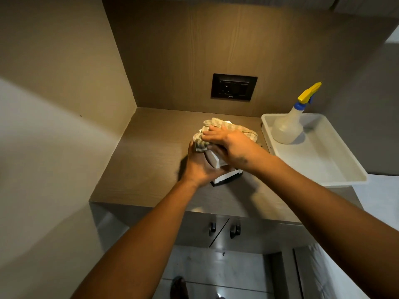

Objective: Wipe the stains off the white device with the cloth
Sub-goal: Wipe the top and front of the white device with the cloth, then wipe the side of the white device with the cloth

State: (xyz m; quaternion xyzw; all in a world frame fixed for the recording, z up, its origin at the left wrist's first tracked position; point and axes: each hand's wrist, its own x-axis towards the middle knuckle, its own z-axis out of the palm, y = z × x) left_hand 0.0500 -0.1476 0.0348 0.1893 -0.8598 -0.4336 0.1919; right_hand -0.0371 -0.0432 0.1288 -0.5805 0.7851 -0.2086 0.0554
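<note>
A white device (218,161) with a dark base stands on the wooden counter (146,165), near its middle. My left hand (197,167) grips its left side and steadies it. A checked beige cloth (216,126) is draped over the device's top. My right hand (228,145) lies flat on the cloth and presses it onto the device. Most of the device is hidden under the cloth and both hands.
A white tray (336,167) sits at the counter's right end, overhanging the edge, with a clear spray bottle (289,126) with a yellow trigger in it. A black wall socket (234,87) is behind. Cabinet doors with dark knobs (234,230) are below the counter.
</note>
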